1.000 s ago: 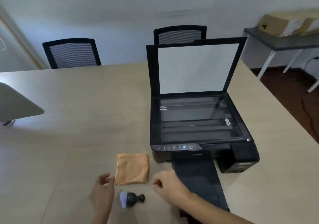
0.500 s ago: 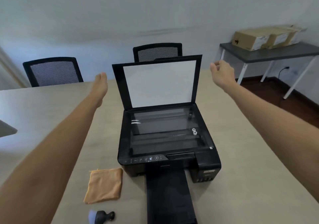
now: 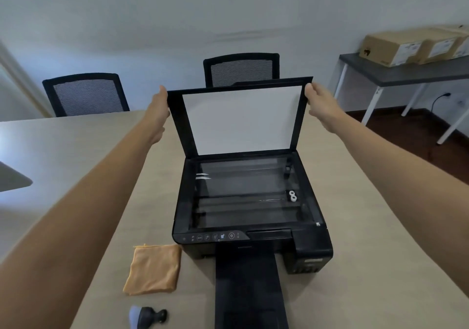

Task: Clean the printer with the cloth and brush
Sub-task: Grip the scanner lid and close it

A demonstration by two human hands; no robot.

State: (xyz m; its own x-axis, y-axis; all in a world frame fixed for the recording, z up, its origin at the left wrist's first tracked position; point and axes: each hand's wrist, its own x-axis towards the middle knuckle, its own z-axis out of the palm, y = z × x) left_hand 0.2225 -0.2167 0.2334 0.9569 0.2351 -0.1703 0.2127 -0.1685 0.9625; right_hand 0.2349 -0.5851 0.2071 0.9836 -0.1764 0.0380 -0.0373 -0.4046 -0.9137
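Observation:
A black printer (image 3: 312, 247) stands on the table with its scanner lid (image 3: 241, 118) raised and the glass bed (image 3: 243, 191) exposed. My left hand (image 3: 158, 110) holds the lid's upper left corner, my right hand (image 3: 321, 106) its upper right corner. A folded orange cloth (image 3: 153, 269) lies flat on the table at the printer's front left. Nearer to me lies a small black brush (image 3: 147, 316) with pale bristles. The printer's black output tray (image 3: 250, 285) sticks out toward me.
The beige table (image 3: 368, 240) reaches past the printer on both sides. Two black mesh chairs (image 3: 85, 95) (image 3: 241, 69) stand at its far edge. A grey monitor corner (image 3: 12, 181) juts in at left. A side table (image 3: 406, 72) with cardboard boxes (image 3: 411, 47) is at right.
Both hands rose from the table near the cloth and brush, reached out past the printer, then closed in on the lid's two upper corners. The camera view moved closer to the printer.

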